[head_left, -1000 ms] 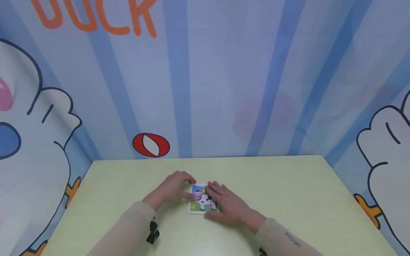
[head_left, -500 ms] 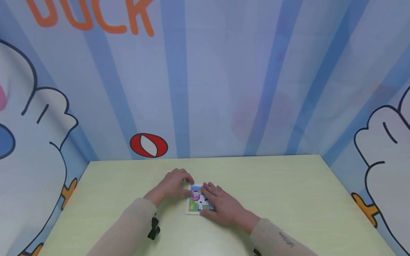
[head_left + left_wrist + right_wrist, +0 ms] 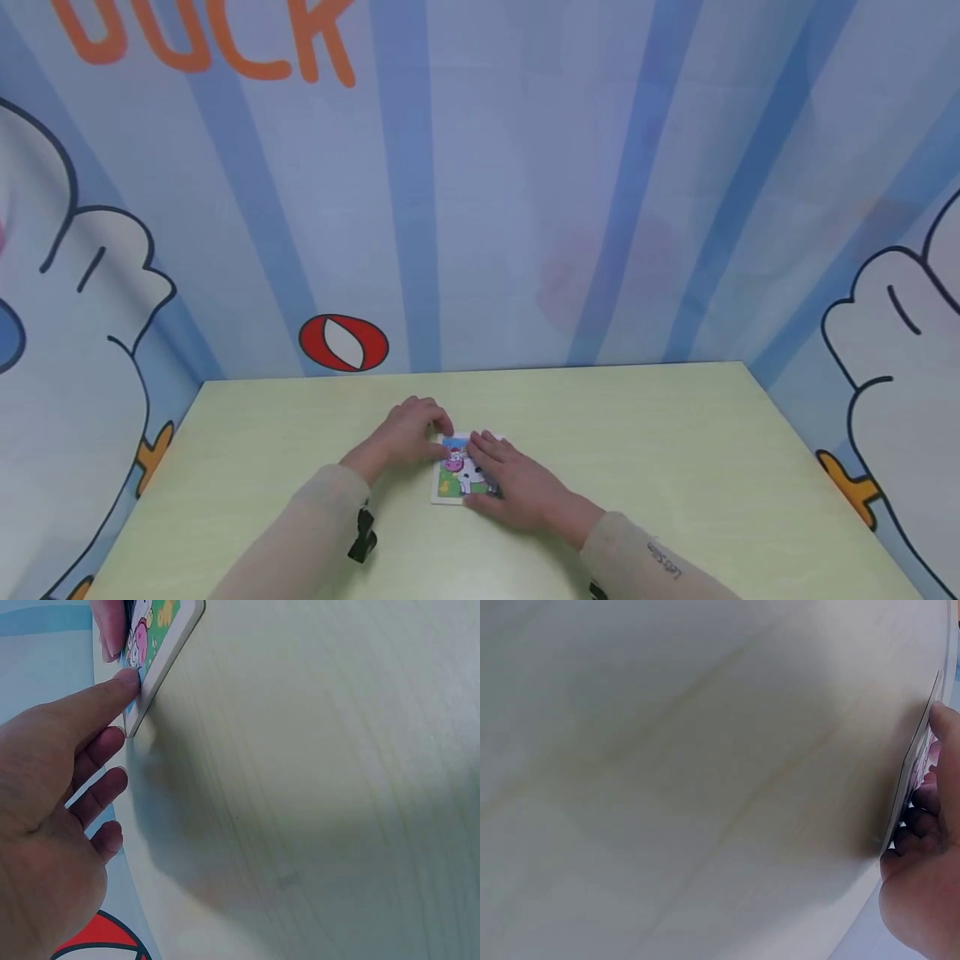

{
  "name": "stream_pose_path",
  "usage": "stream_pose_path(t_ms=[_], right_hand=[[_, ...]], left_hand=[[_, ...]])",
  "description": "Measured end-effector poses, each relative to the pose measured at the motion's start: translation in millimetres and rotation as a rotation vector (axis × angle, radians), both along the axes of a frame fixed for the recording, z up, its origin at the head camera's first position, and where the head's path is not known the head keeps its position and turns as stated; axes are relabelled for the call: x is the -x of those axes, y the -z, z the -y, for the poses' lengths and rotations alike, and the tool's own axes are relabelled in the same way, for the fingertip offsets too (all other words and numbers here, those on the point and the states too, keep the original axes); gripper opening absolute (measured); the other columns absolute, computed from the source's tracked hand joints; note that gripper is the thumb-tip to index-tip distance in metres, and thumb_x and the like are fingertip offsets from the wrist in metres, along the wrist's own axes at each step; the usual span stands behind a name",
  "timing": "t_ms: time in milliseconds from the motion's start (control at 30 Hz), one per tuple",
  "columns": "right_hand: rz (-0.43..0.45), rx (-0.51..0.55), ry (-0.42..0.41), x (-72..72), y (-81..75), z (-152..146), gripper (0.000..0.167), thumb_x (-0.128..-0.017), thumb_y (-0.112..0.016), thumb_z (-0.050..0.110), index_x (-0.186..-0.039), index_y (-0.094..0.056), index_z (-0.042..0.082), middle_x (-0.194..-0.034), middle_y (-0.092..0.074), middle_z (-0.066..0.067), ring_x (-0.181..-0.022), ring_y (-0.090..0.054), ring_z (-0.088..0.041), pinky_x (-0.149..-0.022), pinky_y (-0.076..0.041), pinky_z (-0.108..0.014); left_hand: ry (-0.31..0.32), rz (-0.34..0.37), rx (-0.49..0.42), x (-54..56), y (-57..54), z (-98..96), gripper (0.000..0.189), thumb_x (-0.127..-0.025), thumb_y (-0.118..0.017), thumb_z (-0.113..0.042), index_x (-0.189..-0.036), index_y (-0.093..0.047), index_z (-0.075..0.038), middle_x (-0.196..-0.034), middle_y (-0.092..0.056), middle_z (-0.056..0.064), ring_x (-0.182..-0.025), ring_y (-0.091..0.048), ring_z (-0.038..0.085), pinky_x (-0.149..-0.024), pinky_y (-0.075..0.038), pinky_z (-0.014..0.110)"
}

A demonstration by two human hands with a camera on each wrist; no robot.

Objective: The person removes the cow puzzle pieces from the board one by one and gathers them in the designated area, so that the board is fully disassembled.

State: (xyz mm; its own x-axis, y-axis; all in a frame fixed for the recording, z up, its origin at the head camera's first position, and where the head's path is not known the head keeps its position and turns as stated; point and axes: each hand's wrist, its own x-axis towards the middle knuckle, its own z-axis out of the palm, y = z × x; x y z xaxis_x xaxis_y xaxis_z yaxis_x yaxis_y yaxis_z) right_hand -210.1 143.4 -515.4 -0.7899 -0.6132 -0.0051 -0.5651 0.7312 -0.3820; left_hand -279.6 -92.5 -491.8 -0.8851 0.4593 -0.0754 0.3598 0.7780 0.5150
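A small, thin board (image 3: 449,481) with a white border and a printed cow picture lies on the pale table, between both hands. My left hand (image 3: 405,433) is at its left side, the index finger bent to the top left corner. The left wrist view has the left thumb (image 3: 120,688) on the picture's surface, with the other fingers (image 3: 105,796) curled beside the edge. Over the right part of the board rests my right hand (image 3: 525,492), fingers fairly straight, thumb at the near edge; it hides that part. In the right wrist view the board's edge (image 3: 901,799) runs along the right fingers.
The pale wooden table (image 3: 637,442) reaches back to a blue striped fabric wall (image 3: 495,208). White cartoon figures are printed on the side walls (image 3: 60,433). A black strap (image 3: 363,537) hangs from the left sleeve.
My right hand has slid slightly left over the cow picture. The left hand keeps its place at the corner, and the head view has shifted a little.
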Motion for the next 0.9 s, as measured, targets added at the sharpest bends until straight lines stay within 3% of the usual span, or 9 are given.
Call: stream_pose_path(t_ms=[633,900], right_hand=[[0.007,-0.019,0.003,1.3,-0.2,0.0,0.082,-0.107,-0.059,0.054,-0.166,-0.033,0.003,-0.175,-0.027,-0.012,-0.162,-0.023,-0.029,-0.128,-0.024,-0.047],[0.017,-0.008,0.01,1.7,0.5,0.1,0.082,-0.106,-0.06,0.053,-0.166,-0.034,0.004,-0.175,-0.028,-0.012,-0.162,-0.024,-0.028,-0.128,-0.025,-0.046]], left_hand=[[-0.007,0.009,-0.03,0.0,2.6,-0.3,0.014,-0.091,-0.087,-0.017,-0.095,-0.074,-0.019,-0.096,-0.062,-0.004,-0.1,-0.052,0.019,-0.096,-0.046,0.042],[-0.028,0.007,-0.042,-0.7,5.5,-0.5,0.016,-0.091,-0.087,-0.018,-0.1,-0.074,-0.019,-0.097,-0.062,-0.005,-0.1,-0.053,0.018,-0.099,-0.048,0.042]])
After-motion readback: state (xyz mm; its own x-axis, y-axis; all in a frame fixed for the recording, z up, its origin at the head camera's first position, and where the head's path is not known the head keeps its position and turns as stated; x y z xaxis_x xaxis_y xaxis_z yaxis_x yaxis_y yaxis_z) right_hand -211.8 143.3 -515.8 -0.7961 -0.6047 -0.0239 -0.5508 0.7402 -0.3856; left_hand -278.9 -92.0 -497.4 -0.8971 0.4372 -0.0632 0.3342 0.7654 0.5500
